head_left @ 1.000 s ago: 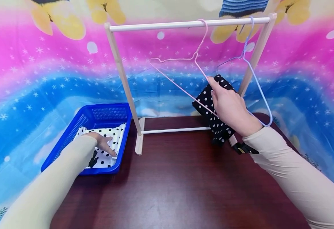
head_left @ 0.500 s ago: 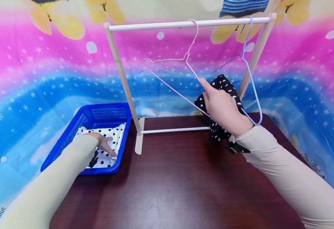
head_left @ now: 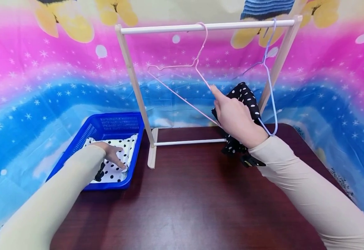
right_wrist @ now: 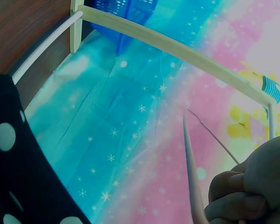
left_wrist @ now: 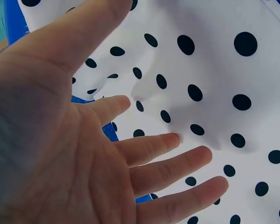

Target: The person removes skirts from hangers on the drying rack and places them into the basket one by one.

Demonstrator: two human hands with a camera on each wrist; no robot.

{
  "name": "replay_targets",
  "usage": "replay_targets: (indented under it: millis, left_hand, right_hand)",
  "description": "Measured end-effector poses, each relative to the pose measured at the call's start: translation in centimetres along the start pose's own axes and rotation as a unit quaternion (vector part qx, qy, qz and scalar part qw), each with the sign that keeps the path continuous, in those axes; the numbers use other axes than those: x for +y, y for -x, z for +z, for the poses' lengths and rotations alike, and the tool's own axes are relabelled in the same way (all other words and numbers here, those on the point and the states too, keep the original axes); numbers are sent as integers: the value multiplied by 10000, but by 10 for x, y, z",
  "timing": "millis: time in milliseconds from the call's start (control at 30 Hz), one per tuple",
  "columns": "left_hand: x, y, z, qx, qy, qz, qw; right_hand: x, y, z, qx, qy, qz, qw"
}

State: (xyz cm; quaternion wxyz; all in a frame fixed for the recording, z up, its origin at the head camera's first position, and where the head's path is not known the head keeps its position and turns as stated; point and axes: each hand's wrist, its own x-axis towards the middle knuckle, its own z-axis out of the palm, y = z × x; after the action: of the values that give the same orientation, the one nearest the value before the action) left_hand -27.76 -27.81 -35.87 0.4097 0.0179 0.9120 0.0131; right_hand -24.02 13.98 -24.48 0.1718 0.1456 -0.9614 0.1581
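Pinched in my right hand [head_left: 235, 116] is the right slope of a pink clothes hanger [head_left: 177, 93], hooked over the rack's top bar. A black cloth with white dots [head_left: 245, 97] hangs just behind this hand; which hanger bears it is hard to tell. Farther right, a blue-purple hanger [head_left: 270, 83] hangs from the same bar, its lower corner near my right wrist. My left hand [head_left: 111, 155] is inside the blue basket [head_left: 130, 173], over a white cloth with black dots [left_wrist: 214, 93]. Its fingers [left_wrist: 172, 170] are spread, nothing gripped between them.
A wooden clothes rack [head_left: 132, 73] with a white top bar and low crossbar [head_left: 189, 142] stands on the dark red-brown table [head_left: 182, 201]. Its left post is beside the basket. A patterned backdrop [head_left: 19, 86] surrounds the table's back and sides.
The pink hanger has slid left along the bar with my right hand. The blue-purple hanger's lower end has swung left too. My left hand has barely moved.
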Motion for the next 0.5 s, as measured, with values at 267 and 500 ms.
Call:
replay_targets:
  millis: [267,500]
  left_hand:
    - [-4,2,5,-24,417,78,9991]
    - [-3,6,3,69,604,197,9980]
  right_hand:
    - [-10,0,3,-40,-146,6,9999]
    - [-16,-1,4,-84,-230,-12,9997]
